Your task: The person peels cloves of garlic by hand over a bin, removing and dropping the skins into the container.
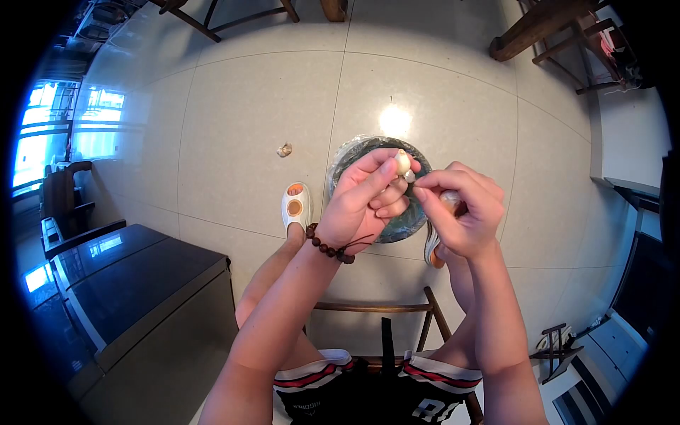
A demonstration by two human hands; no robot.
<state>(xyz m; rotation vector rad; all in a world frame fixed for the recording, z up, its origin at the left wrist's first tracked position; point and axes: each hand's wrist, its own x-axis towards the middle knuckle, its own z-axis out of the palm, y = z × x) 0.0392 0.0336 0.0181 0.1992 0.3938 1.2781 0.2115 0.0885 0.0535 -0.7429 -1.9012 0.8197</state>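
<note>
We look down from the head camera at two bare hands above a round bin (342, 153) lined with clear plastic, which stands on the tiled floor (244, 117) between the person's feet. The left hand (355, 198), with a beaded bracelet (327, 249) at its wrist, pinches a small pale clove (402, 162) between thumb and forefinger; that grip is closed. The clove stands nearly upright in our view, its long axis running away from the body with a slight lean.

The right hand (473, 212) is curled around a brownish-white lump (450, 201), partly hidden by its fingers. Its thumb and forefinger tips nearly meet just beside the clove's lower end, to the right and closer to the body. There we see a whitish scrap (409, 177); we cannot tell whether those fingertips have hold of it. The left hand is nearer the clove, already touching it.
</note>
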